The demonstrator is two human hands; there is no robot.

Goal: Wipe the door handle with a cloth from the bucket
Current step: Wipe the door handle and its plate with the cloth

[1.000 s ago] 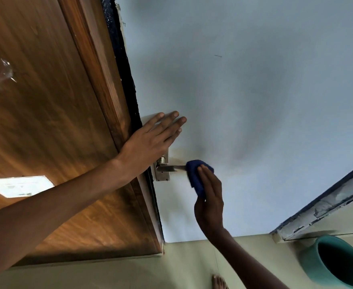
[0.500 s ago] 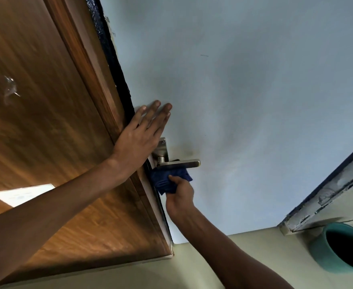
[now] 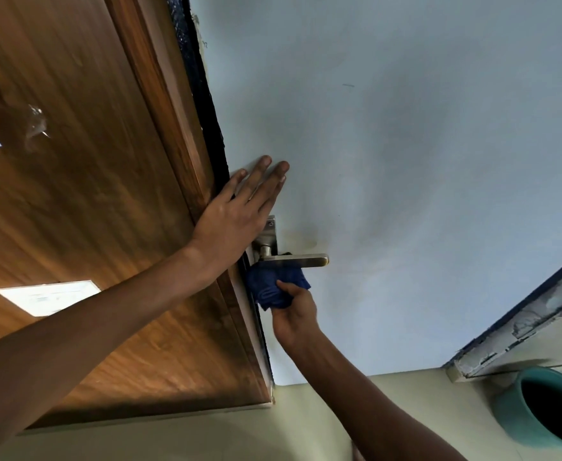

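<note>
A brushed-metal lever door handle (image 3: 301, 260) sticks out to the right from its plate on the pale blue door (image 3: 405, 178). My right hand (image 3: 294, 314) is shut on a bunched dark blue cloth (image 3: 273, 287), which presses against the underside of the lever near its base. My left hand (image 3: 239, 214) lies flat with fingers spread on the door's edge, just above the handle plate. A teal bucket (image 3: 512, 410) stands on the floor at the lower right, its inside dark.
A brown wooden door frame (image 3: 160, 134) and a wooden panel (image 3: 73, 211) fill the left side. A worn white-and-blue frame piece (image 3: 522, 331) runs diagonally at the right, above the bucket. Pale cream floor (image 3: 306, 427) lies below.
A second ago the cloth covered the lever's far end. My right hand has since moved left and under the lever, near its base. My left hand stays flat on the door edge.
</note>
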